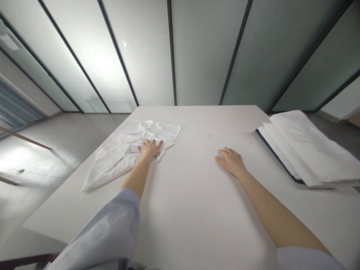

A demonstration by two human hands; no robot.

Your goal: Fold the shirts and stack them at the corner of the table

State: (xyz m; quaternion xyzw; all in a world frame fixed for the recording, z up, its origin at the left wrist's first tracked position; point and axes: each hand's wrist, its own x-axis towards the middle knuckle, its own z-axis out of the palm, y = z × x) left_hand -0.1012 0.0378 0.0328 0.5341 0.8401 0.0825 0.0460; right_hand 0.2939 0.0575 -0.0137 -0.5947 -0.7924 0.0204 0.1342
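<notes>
On the left side of the white table (185,210) lies a crumpled white cloth (112,153), thin and spread into a rough triangle. My left hand (151,147) rests on the cloth's right part with its fingers spread. To the right, my right hand (230,162) is at the bare tabletop, palm down, fingers stretched out and holding nothing. Farther right sits a stack of folded white cloth (309,150) with a dark blue layer showing along its lower edge; my right hand is apart from it.
A frosted glass wall (197,52) with dark vertical bars stands behind the table's far edge. Pale floor (56,161) shows to the left, with thin wooden legs (25,138) of some furniture. Part of a dark reddish frame (28,260) is at the lower left.
</notes>
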